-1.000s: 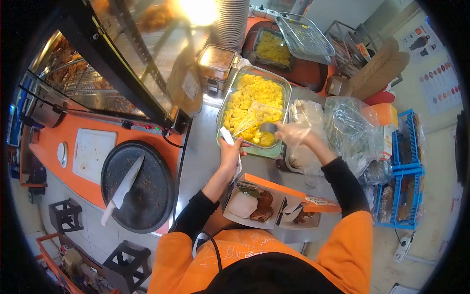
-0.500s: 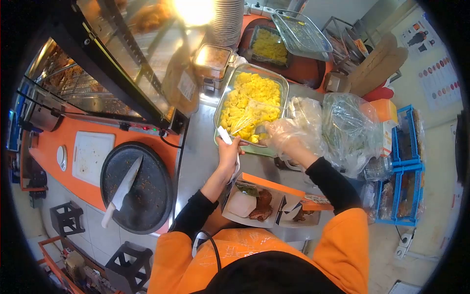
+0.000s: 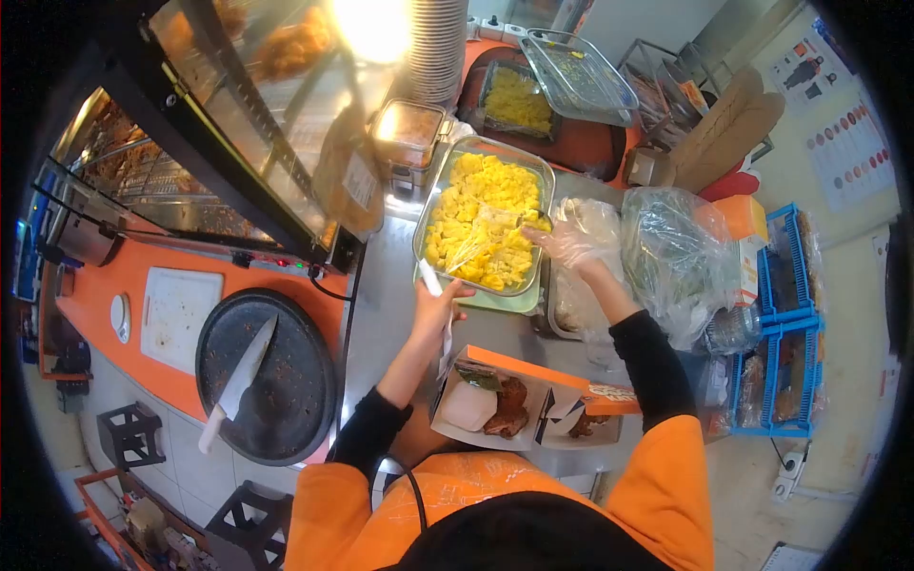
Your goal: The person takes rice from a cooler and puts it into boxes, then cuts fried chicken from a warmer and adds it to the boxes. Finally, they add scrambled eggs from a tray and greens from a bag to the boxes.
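Note:
My left hand (image 3: pixel 440 309) grips a white strip-like item (image 3: pixel 431 279) at the near left corner of a clear tray (image 3: pixel 550 181) of yellow chunky food (image 3: pixel 484 224). At the tray's right side, my right hand (image 3: pixel 574 249), in a clear plastic glove, reaches over the rim with its fingers together at the food; what they hold is too unclear to make out. Nearer my body stand two open boxes, one (image 3: pixel 543 364) with a white item (image 3: pixel 468 406) and brown meat (image 3: pixel 508 407), the other with brown pieces (image 3: pixel 587 424).
To the left, a knife (image 3: pixel 249 366) lies on a round black board (image 3: pixel 295 409), beside a white cutting board (image 3: pixel 181 314) and a heated glass cabinet (image 3: pixel 190 133). Plastic bags (image 3: pixel 671 252) and blue racks (image 3: pixel 776 366) are at the right. Behind stands another food tray (image 3: pixel 519 103).
My right hand has moved up and slightly away from me, from the tray's near right corner to its right side. My left hand has shifted slightly toward me, still with the white item.

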`<state>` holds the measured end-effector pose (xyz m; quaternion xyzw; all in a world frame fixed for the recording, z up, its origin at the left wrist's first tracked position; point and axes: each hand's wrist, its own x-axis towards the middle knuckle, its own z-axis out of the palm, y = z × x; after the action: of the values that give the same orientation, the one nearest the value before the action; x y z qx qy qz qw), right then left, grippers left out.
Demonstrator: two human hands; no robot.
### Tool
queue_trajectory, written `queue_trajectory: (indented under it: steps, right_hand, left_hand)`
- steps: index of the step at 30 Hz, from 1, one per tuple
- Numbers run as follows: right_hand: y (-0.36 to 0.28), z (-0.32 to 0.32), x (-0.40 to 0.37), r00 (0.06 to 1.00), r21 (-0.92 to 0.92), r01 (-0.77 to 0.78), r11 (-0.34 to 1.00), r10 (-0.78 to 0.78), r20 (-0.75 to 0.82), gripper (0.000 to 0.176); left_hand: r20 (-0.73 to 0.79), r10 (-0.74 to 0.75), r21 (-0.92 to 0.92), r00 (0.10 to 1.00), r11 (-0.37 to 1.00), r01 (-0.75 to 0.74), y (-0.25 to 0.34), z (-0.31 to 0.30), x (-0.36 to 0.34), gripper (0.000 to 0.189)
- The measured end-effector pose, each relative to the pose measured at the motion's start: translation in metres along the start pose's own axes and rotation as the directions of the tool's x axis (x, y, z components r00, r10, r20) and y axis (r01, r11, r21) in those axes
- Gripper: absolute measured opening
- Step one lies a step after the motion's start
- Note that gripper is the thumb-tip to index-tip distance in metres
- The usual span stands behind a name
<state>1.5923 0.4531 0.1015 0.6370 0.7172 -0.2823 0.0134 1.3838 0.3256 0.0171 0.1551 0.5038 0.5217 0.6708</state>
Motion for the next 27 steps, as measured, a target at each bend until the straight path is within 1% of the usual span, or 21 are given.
queue_trajectory:
  steps: [1, 2, 4, 5, 6, 7, 8, 9, 10, 11, 13, 14, 16, 17, 18, 20, 23, 27]
  right_hand:
    - [-0.007, -0.008, -0.005, 0.996, -0.021, -0.073, 0.997, 0.074, 0.051, 0.076]
    - [-0.023, -0.024, -0.020, 0.989, -0.048, -0.113, 0.992, 0.117, 0.091, 0.078]
    - [-0.057, -0.053, -0.058, 0.964, -0.099, -0.190, 0.977, 0.204, 0.171, 0.082]
    - [-0.043, -0.042, -0.080, 0.999, 0.174, -0.036, 0.984, 0.034, 0.019, 0.070]
    - [-0.063, -0.061, -0.106, 0.999, 0.183, 0.014, 0.983, -0.020, 0.033, 0.058]
    - [-0.089, -0.089, -0.130, 0.989, 0.120, 0.009, 0.993, -0.027, 0.143, 0.047]
    - [-0.107, -0.109, -0.154, 0.970, 0.133, 0.012, 0.991, -0.044, 0.241, 0.037]
    - [-0.117, -0.127, -0.175, 0.941, 0.217, 0.030, 0.976, -0.101, 0.323, 0.030]
    - [-0.117, -0.127, -0.185, 0.919, 0.460, 0.051, 0.887, -0.222, 0.327, 0.028]
    - [-0.117, -0.126, -0.196, 0.882, 0.672, 0.037, 0.740, -0.340, 0.326, 0.027]
    - [-0.114, -0.121, -0.205, 0.806, 0.769, 0.089, 0.633, -0.499, 0.318, 0.030]
    - [-0.114, -0.123, -0.208, 0.780, 0.750, 0.088, 0.655, -0.513, 0.357, 0.034]
    - [-0.116, -0.126, -0.216, 0.722, 0.707, 0.091, 0.702, -0.535, 0.438, 0.042]
    - [-0.114, -0.118, -0.221, 0.747, 0.761, 0.220, 0.610, -0.608, 0.271, 0.051]
    - [-0.111, -0.112, -0.224, 0.746, 0.778, 0.276, 0.564, -0.636, 0.197, 0.051]
    - [-0.109, -0.107, -0.219, 0.741, 0.797, 0.244, 0.552, -0.636, 0.213, 0.051]
    - [-0.110, -0.101, -0.214, 0.731, 0.815, 0.191, 0.547, -0.634, 0.254, 0.052]
    - [-0.108, -0.104, -0.213, 0.716, 0.831, 0.125, 0.542, -0.629, 0.302, 0.053]
  left_hand:
    - [0.022, -0.027, 0.002, 0.999, 1.000, 0.027, 0.005, -0.006, -0.006, 0.043]
    - [0.007, -0.011, -0.007, 1.000, 1.000, 0.011, 0.008, -0.011, -0.014, 0.043]
    - [0.028, -0.035, -0.024, 0.999, 0.999, 0.036, 0.014, -0.039, -0.026, 0.040]
    - [0.020, -0.045, -0.061, 0.999, 0.997, 0.046, 0.019, -0.051, -0.037, 0.040]
    - [0.010, -0.061, -0.096, 0.998, 0.994, 0.061, 0.025, -0.062, -0.051, 0.040]
    - [0.005, -0.028, -0.079, 1.000, 0.996, 0.028, 0.033, -0.070, -0.067, 0.040]
    - [0.000, 0.002, -0.064, 1.000, 0.998, -0.002, 0.042, -0.076, -0.084, 0.041]
    - [-0.007, 0.028, -0.049, 1.000, 0.998, -0.028, 0.045, -0.079, -0.098, 0.042]
    - [-0.047, -0.002, -0.069, 0.999, 0.998, -0.001, 0.043, -0.081, -0.109, 0.043]
    - [-0.085, -0.026, -0.091, 0.996, 0.996, 0.018, 0.042, -0.083, -0.117, 0.044]
    - [-0.131, -0.074, -0.130, 0.989, 0.990, 0.057, 0.042, -0.084, -0.132, 0.045]
    - [-0.137, -0.099, -0.148, 0.986, 0.986, 0.078, 0.041, -0.082, -0.137, 0.045]
    - [-0.083, -0.120, -0.217, 0.989, 0.971, 0.099, 0.039, -0.083, -0.144, 0.046]
    - [-0.038, -0.125, -0.202, 0.991, 0.973, 0.115, 0.037, -0.085, -0.144, 0.047]
    - [0.007, -0.131, -0.186, 0.991, 0.974, 0.130, 0.034, -0.089, -0.142, 0.048]
    - [0.069, -0.125, -0.172, 0.990, 0.976, 0.135, 0.030, -0.091, -0.140, 0.049]
    - [0.059, -0.120, -0.156, 0.991, 0.980, 0.128, 0.029, -0.091, -0.142, 0.047]
    - [0.001, -0.113, -0.241, 0.994, 0.964, 0.110, 0.028, -0.093, -0.144, 0.049]
